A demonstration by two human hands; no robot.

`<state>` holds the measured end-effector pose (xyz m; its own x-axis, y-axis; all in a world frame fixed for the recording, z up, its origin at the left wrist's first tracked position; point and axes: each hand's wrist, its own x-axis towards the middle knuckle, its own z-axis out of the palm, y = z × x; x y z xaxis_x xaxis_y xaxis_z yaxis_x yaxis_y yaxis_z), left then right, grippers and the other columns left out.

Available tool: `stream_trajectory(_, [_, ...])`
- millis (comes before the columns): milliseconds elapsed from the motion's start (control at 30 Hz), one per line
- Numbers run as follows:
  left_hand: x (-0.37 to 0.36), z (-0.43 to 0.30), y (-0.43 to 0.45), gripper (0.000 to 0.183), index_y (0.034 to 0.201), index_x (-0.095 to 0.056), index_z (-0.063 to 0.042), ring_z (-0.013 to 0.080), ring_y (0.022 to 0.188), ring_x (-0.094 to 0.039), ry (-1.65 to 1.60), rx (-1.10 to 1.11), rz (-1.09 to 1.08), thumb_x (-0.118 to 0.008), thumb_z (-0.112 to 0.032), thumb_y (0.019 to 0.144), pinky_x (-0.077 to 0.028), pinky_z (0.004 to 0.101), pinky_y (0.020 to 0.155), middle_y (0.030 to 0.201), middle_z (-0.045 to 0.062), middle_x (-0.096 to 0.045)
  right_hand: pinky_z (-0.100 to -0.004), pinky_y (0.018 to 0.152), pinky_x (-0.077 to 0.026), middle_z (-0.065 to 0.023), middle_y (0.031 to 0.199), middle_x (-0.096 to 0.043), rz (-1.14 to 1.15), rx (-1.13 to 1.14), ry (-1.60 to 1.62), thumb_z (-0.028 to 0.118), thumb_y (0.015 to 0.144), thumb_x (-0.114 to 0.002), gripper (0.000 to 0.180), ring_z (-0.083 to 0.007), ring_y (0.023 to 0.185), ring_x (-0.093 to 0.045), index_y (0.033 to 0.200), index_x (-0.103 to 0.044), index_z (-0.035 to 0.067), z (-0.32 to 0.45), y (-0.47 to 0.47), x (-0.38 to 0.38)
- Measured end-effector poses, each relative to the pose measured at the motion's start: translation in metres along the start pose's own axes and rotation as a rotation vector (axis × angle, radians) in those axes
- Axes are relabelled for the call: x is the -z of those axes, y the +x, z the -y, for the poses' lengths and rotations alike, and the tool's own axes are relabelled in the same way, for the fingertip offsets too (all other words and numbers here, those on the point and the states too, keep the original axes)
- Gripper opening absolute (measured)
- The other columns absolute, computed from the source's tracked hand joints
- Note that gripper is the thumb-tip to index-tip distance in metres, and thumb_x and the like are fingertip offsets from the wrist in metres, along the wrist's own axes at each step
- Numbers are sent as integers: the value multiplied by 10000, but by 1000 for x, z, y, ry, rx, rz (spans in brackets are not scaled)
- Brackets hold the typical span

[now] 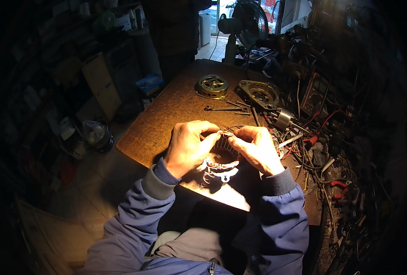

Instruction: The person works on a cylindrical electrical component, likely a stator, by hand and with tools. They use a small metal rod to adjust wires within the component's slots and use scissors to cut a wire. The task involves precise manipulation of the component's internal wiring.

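Note:
A motor stator with copper windings (222,165) rests on the wooden workbench, brightly lit from above. My left hand (193,146) pinches the far rim of its windings between thumb and forefinger. At the same rim, my right hand (257,146) has its thumb and fingertips closed on the winding bundle, close to the left fingertips. Loose wire ends stick out at the stator's near left side. A white piece (229,174) lies against its near edge. The fingers partly hide the far side of the ring.
On the workbench (155,127) are a round brass-coloured motor cover (213,86), a motor end housing (260,94), a wrench (224,108) and a rotor with shaft (283,118). Tangled wires, a multimeter (315,91) and red-handled pliers (340,189) crowd the right. A person (176,31) stands beyond.

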<state>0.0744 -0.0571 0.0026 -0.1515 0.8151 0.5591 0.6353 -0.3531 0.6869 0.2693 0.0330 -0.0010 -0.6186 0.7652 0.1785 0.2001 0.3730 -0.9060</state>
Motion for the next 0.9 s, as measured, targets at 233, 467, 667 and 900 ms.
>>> stream_trajectory(233, [26,21,47,196,1028,-777,-6,139,873,-720,-214,39,537,-813,-55,841,-564,276,798,938,95,-777,-289,587,-515,-107,707,-696,179,-198,45,316,889,-778,382,-141,652,-659,878,-709,-60,16,-10,13])
stream_trajectory(467, [13,115,42,214,1033,-763,4,148,879,-703,-240,-79,377,-808,-26,826,-557,283,799,943,89,-763,-251,618,-516,-58,775,-680,141,-43,405,142,955,-704,199,-99,652,-612,959,-698,-57,3,-10,12])
stream_trajectory(667, [8,115,41,226,1034,-748,6,147,881,-683,-301,-96,367,-795,-12,814,-545,285,795,951,81,-749,-263,713,-554,-75,900,-718,-19,150,316,26,903,-746,184,-144,759,-666,1064,-704,-53,-27,0,5])
stream_trajectory(900, [20,34,44,147,955,-780,-8,131,804,-691,-438,-111,424,-811,-59,821,-536,263,728,866,83,-740,-260,693,-549,-113,869,-731,-43,93,378,8,890,-748,181,-145,719,-663,1039,-725,-91,-44,5,2])
